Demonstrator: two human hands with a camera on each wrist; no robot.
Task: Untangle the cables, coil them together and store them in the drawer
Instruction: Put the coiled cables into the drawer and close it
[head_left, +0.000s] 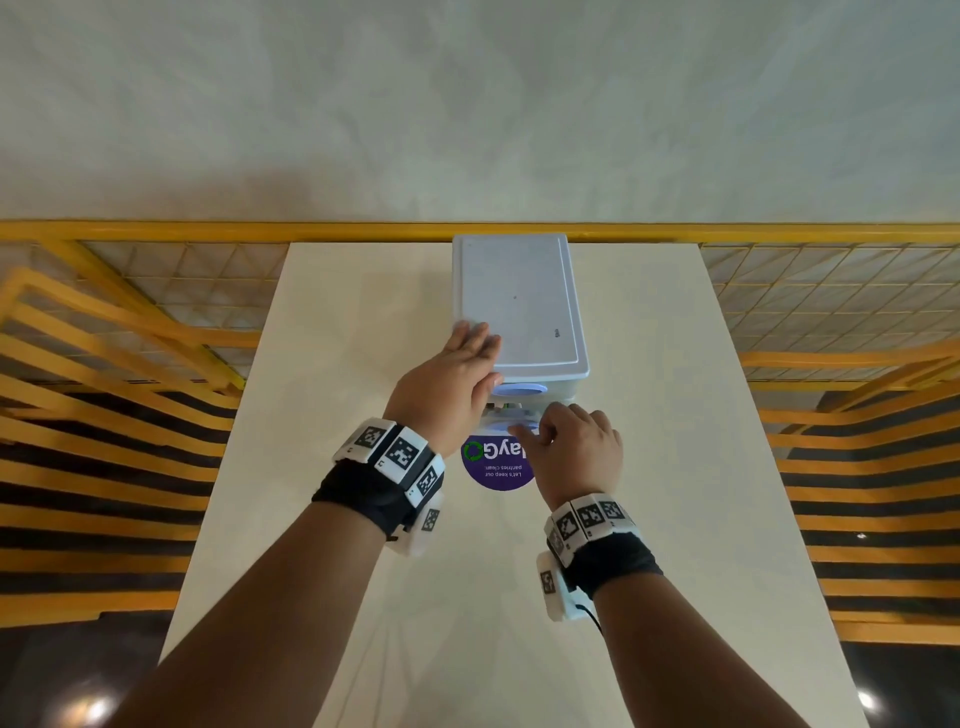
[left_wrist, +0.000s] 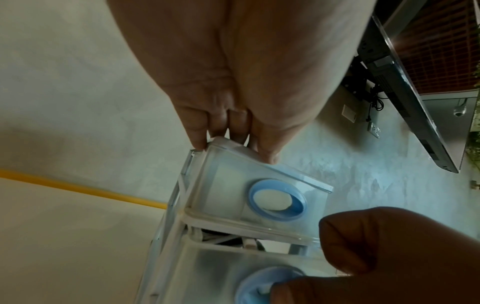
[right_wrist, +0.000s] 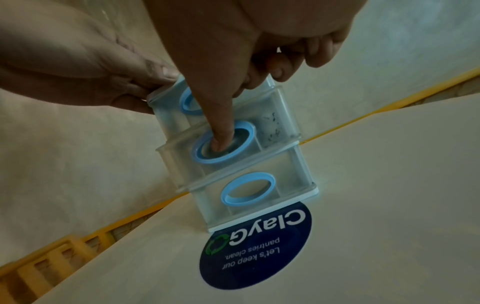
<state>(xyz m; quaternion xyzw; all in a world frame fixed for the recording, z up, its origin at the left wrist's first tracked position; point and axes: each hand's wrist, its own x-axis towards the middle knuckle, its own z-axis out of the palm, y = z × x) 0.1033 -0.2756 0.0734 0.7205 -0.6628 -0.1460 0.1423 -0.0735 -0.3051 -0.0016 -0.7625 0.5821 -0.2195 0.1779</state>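
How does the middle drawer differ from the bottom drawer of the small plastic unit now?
The middle drawer stands out from the unit; the bottom drawer sits flush. The right hand has a finger in the middle drawer's ring; the bottom ring is free. Both are translucent with blue ring handles.

L grip (head_left: 457, 369) flat, fingers straight; R grip (head_left: 576, 447) curled, index finger (right_wrist: 221, 131) extended, both forearms outstretched.

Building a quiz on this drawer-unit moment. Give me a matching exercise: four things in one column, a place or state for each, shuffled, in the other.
1. left hand
2. right hand
3. middle drawer
4. round sticker

A. lies on the table in front of the unit
B. rests on the unit's top corner
C. sticks out slightly
D. index finger in a blue ring handle

Pairs: 1-B, 2-D, 3-C, 4-A
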